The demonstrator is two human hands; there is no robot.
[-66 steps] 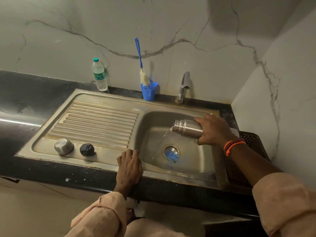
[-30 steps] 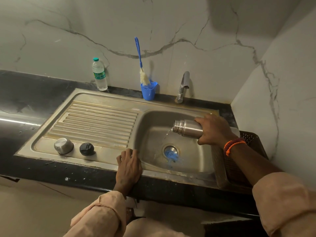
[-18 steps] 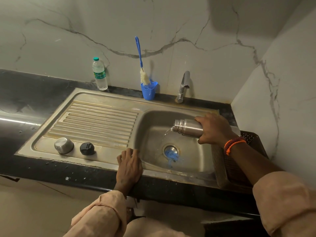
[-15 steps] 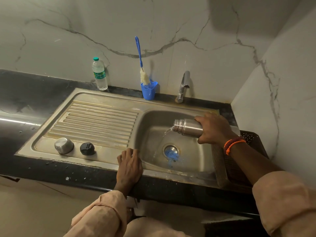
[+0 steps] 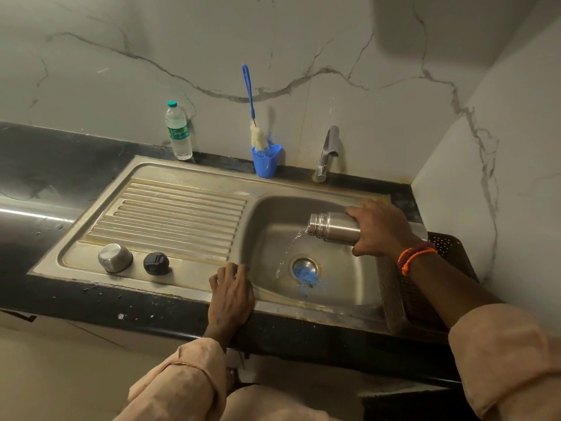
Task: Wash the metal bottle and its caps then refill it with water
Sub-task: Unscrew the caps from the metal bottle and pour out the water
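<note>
The right hand (image 5: 379, 227) still holds the metal bottle (image 5: 332, 226) tipped over the sink (image 5: 273, 214), water keeps pouring out, maybe almost empty, while the left hand (image 5: 232, 291) rests flat on the sink's edge.

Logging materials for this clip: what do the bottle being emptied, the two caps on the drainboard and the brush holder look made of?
Bottle: apparently brushed stainless steel, grey with soft highlights.
Rounded cap: shiny metal, probably steel, with a bright reflection on top.
Black cap: likely moulded plastic, dull and matte.
Brush holder: blue plastic by its uniform colour, slightly glossy.
</note>
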